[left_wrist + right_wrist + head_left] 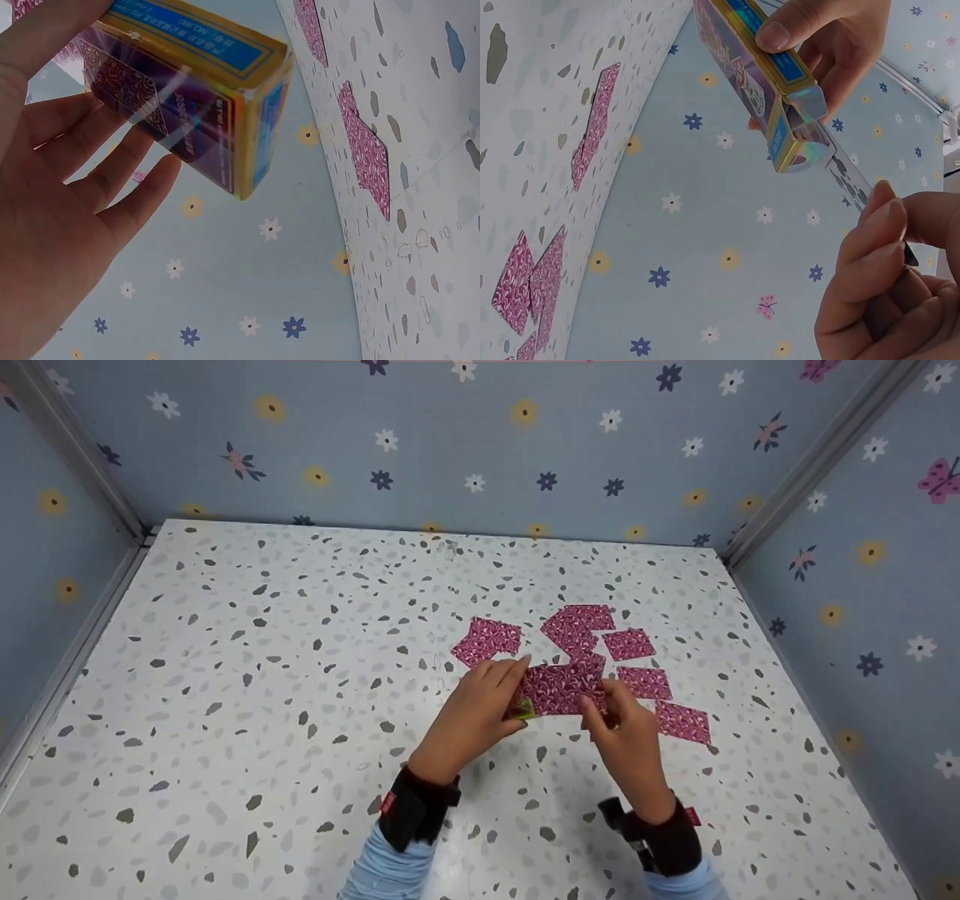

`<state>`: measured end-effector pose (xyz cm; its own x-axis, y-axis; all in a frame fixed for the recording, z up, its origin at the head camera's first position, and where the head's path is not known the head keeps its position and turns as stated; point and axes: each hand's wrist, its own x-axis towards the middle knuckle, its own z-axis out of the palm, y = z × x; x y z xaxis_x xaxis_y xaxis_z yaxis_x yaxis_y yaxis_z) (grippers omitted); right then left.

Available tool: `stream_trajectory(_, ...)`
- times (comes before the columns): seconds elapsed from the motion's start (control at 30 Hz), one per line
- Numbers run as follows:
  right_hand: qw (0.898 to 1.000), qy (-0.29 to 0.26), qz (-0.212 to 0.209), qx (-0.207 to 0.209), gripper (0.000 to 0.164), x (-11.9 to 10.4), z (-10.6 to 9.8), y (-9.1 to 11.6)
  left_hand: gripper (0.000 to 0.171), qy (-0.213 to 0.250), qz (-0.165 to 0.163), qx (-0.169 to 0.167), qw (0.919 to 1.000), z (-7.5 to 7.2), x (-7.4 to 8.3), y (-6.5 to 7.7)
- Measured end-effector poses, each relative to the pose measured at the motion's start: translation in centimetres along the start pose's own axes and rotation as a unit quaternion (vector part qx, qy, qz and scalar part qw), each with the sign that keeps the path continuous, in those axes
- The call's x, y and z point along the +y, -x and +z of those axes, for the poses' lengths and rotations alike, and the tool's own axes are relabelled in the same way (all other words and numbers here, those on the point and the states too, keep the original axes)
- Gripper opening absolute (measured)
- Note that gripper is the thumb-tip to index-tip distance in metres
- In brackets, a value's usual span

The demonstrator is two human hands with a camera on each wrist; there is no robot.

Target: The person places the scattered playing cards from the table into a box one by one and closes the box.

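Note:
My left hand (476,705) holds a playing-card box (187,112), purple with gold and blue edges, its thumb on one narrow side. In the right wrist view the box's end flap (802,142) stands open. A playing card (847,176) sticks out from that end, and my right hand (630,735) pinches its far end between thumb and fingers. From the head view, the pink swirl-patterned back of the card (555,690) spans the space between both hands; whether it is one card or several I cannot tell. Most of the box is hidden there.
Pink-backed cards lie on the speckled white table (262,697) beyond the hands: a group at left (491,637), overlapping ones (581,622) at centre, and single cards (684,722) at right. Flowered blue panels (450,442) enclose the back and sides.

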<state>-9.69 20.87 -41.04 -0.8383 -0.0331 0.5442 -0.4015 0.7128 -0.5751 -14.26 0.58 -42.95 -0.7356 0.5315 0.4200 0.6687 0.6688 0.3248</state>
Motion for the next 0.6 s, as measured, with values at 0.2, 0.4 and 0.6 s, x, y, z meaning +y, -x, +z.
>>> stream_trajectory(0.2,1.000,0.019,-0.002,-0.013,0.015,-0.28,0.56,-0.01,0.079,-0.010,0.001,-0.003,0.9999,0.13,0.08,-0.05)
stream_trajectory(0.4,0.999,0.020,0.015,-0.040,0.021,-0.64,0.86,-0.05,0.080,-0.008,-0.001,-0.014,0.9999,0.14,0.23,-0.10)
stream_trajectory(0.6,0.997,0.067,0.025,-0.042,0.040,-0.68,0.78,-0.05,0.079,0.000,0.002,-0.014,0.9999,0.09,0.25,-0.15)
